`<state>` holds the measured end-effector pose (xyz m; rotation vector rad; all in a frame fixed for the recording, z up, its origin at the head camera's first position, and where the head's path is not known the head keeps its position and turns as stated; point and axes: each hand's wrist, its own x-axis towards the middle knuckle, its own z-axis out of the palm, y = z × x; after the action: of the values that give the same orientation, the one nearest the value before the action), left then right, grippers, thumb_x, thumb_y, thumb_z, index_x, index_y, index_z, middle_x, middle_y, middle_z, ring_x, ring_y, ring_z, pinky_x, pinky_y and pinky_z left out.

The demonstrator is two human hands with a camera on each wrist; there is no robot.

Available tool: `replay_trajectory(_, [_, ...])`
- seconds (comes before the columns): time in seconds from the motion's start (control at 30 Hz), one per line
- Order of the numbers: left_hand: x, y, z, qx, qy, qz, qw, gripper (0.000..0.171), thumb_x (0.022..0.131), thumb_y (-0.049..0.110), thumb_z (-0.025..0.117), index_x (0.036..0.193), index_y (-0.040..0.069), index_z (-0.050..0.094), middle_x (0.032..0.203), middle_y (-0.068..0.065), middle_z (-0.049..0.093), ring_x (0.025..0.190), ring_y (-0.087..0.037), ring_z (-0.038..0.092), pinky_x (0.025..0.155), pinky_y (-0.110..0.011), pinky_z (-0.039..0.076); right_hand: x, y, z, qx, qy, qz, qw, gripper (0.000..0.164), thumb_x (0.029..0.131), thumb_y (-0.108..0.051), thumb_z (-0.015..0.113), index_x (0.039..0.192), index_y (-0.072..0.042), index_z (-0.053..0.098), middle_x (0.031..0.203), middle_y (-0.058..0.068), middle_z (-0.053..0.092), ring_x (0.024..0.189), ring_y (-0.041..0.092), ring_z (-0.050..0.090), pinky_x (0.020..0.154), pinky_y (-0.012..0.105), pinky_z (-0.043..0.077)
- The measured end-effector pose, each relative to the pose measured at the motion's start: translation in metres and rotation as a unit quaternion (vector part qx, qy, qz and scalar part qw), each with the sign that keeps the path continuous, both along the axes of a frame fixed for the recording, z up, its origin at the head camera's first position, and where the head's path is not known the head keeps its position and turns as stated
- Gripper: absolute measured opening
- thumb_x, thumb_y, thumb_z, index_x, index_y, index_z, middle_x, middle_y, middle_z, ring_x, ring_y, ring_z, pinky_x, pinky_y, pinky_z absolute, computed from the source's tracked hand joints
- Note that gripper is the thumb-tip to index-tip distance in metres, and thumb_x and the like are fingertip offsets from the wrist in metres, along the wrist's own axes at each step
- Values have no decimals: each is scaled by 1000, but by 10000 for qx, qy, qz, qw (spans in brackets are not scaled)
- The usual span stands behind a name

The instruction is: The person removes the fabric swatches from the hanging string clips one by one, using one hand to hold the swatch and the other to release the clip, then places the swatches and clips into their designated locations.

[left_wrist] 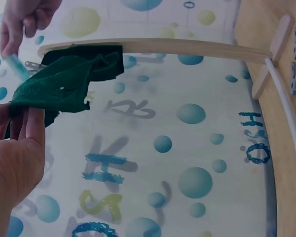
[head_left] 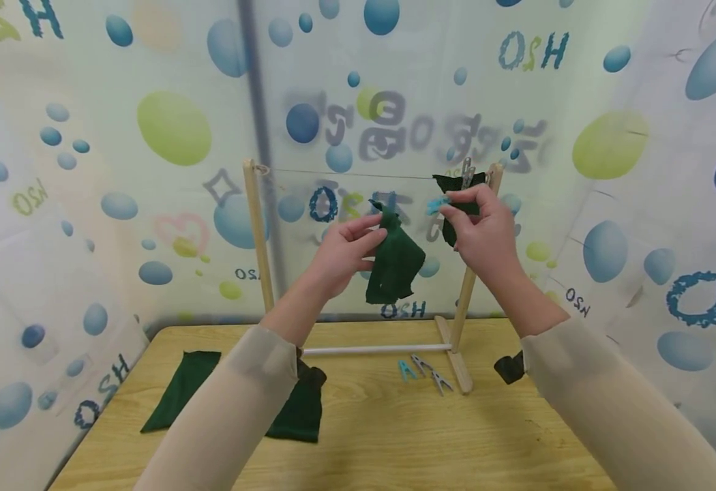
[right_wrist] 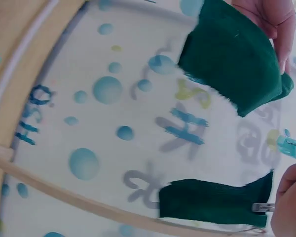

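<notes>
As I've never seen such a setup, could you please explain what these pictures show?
There is no machine: the left hand and right hand are a person's own. The head picture looks forward and down from a head-worn camera; each wrist picture comes from that wrist's camera. The left hand holds a green cloth; the right pinches a light-blue clothespin. A wooden frame with a line strung across stands on the table, and a second green cloth hangs there, a gray clothespin clipped to it. More green cloth lies on the table, partly hidden by the left sleeve, with another light-blue clothespin and two gray ones.
</notes>
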<state>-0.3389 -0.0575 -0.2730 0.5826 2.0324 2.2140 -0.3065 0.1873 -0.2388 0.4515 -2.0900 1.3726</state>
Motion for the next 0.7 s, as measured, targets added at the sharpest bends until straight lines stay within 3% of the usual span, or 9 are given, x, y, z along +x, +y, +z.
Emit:
replay_trajectory(0.13, [4,-9,-16,-84,-170,62,9998,49,113,19,65,161,15,57,144,-17,72,98,-14,80,94,-38,67,7,10,-27,9,-259,-16,9997,30,110,-18,70,133,-2,64,145,12,69,51,5,53,53,22,48])
replay_trajectory(0.33, [14,-23,-42,-245,-370,50,9990,51,113,20,64,163,15,54,141,-15,74,107,-17,80,99,-45,65,18,25,-69,-165,-908,-9,9957,33,109,-20,71,137,-3,63,142,14,66,54,11,54,54,22,49])
replay_trajectory(0.57, [28,-33,-80,-75,-722,-12,9974,51,113,17,64,163,10,54,113,3,80,99,-13,81,90,-41,68,36,40,-118,-175,-1684,-117,9855,35,108,-20,73,139,-6,62,148,14,67,58,13,59,53,25,48])
replay_trajectory(0.7, [39,-39,-103,-127,-821,-84,9965,52,114,19,62,164,9,52,115,0,81,99,-14,81,92,-44,67,45,44,-142,-169,-1956,-107,9805,36,108,-20,73,140,-8,63,143,19,70,56,13,57,51,26,45])
